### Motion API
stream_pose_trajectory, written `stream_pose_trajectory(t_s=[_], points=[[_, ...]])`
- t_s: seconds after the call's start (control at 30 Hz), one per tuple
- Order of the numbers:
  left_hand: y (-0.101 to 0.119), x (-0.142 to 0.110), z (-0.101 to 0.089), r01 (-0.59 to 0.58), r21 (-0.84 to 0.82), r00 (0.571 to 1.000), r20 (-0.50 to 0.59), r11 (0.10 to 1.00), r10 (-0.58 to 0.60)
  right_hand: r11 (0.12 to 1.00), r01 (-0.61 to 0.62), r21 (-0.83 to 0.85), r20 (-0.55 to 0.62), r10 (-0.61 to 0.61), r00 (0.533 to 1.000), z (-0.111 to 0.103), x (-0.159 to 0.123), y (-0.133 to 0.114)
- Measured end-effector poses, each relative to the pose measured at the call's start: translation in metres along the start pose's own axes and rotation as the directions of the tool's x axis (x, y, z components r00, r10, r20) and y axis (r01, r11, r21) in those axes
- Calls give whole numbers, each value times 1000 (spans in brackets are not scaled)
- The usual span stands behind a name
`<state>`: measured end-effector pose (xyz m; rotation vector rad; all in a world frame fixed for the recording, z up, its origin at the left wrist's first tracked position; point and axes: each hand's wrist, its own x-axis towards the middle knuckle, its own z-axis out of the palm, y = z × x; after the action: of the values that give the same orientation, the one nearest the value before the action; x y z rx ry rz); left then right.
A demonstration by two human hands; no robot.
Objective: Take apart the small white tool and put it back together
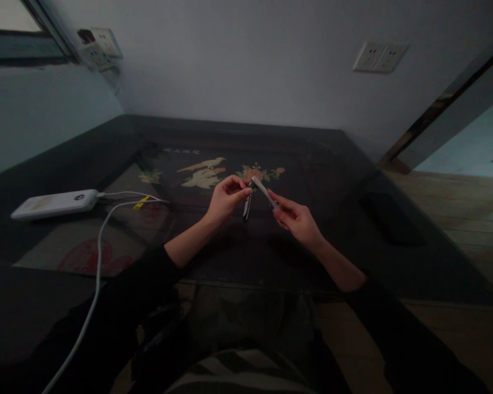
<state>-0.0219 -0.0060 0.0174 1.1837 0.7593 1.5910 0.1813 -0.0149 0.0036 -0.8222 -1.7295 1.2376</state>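
Observation:
Over the dark tabletop, my left hand (227, 198) pinches the top of a slim dark piece with a shiny pale edge (246, 209), which hangs down below the fingers. My right hand (294, 218) grips the lower end of a narrow whitish strip (263, 189) between thumb and fingers. The strip slants up to the left, and its upper end meets the dark piece at my left fingertips. Whether the two are joined there is hidden, and the dim light leaves their kind unclear. Both hands are closed.
A white power bank (55, 204) lies on the left of the glossy table (230, 257), its white cable (99, 257) running down past my left sleeve. A dark flat object (392, 219) rests at the right. Wall sockets (380, 57) sit behind.

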Motion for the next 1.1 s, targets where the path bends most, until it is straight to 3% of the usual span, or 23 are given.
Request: stream_pose_trajectory(t_s=[0.3,0.77,1.1], points=[[-1,0,0,18,30,1000,-1,999,-18,998,19,-52,-57,-22,998,-1,1,0],[1,0,1,0,4,1000,-7,1000,0,996,-11,84,100,2,995,3,-6,-4],[-1,0,-1,13,31,1000,-8,999,-12,1000,-19,12,8,19,1000,0,0,1]])
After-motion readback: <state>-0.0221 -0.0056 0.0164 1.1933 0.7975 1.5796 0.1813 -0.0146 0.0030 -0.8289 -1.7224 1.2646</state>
